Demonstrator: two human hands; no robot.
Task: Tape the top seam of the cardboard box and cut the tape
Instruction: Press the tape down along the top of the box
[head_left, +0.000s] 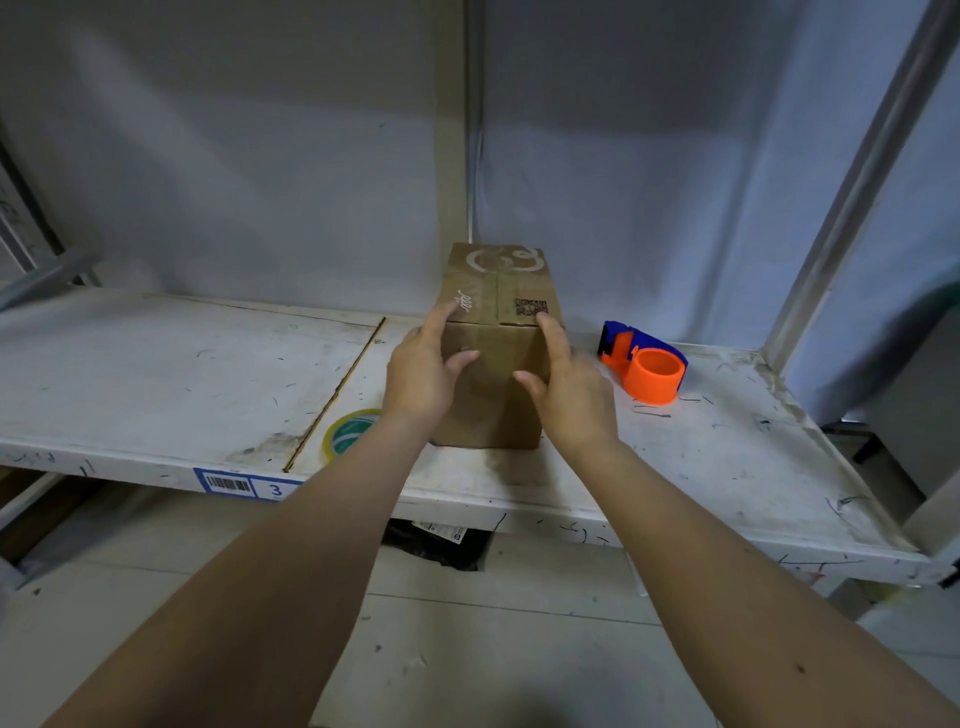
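A small brown cardboard box (496, 291) stands on the white shelf (156, 374), its top flaps closed with a seam running front to back. My left hand (423, 371) presses the box's near left side, fingers up on the top edge. My right hand (569, 387) holds the near right side the same way, index finger by the printed code. An orange and blue tape dispenser (647, 366) lies on the shelf to the right of the box, apart from my hands. A roll of clear tape (348, 431) with a green core lies flat to the left, partly hidden by my left forearm.
White sheeting hangs behind the shelf. A metal upright (852, 202) rises at the right. A seam splits the shelf surface left of the box. A barcode label marked 3 (249, 484) is on the front edge. A dark bag (441, 543) lies on the floor below.
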